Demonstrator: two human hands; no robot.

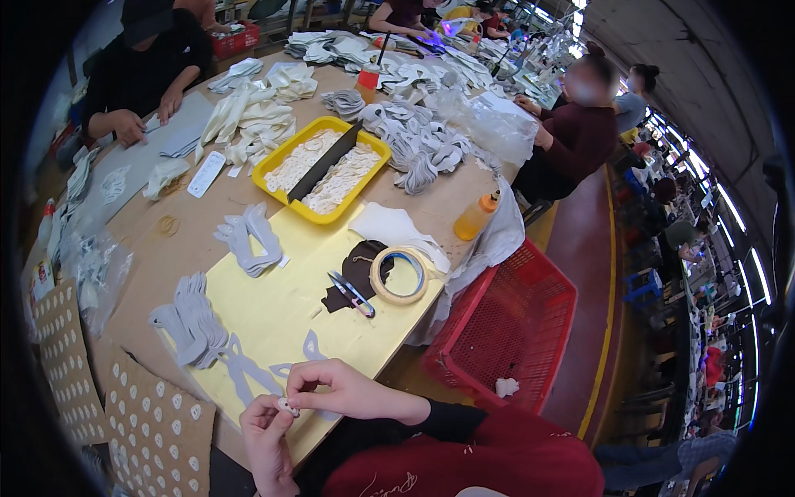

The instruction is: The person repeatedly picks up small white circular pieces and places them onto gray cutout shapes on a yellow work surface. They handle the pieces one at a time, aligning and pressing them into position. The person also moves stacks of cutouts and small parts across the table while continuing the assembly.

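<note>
My left hand (269,439) and my right hand (344,391) meet at the near edge of the table. Between their fingertips is a small whitish oval piece (287,407) with dark spots, pinched from both sides. Fingers partly cover it. Just beyond my hands, thin grey cut-out pieces (246,364) lie on a yellow sheet (286,311). A stack of grey pieces (192,321) sits to the left, and another grey stack (250,240) lies farther off.
A divided yellow tray (371,187) holds many small whitish pieces. Tape rolls (400,276), a pen (352,294) and dark material (362,263) lie on the right. Brown boards (157,427) with white ovals lean at left. A red crate (505,319) stands beside the table; co-workers sit around it.
</note>
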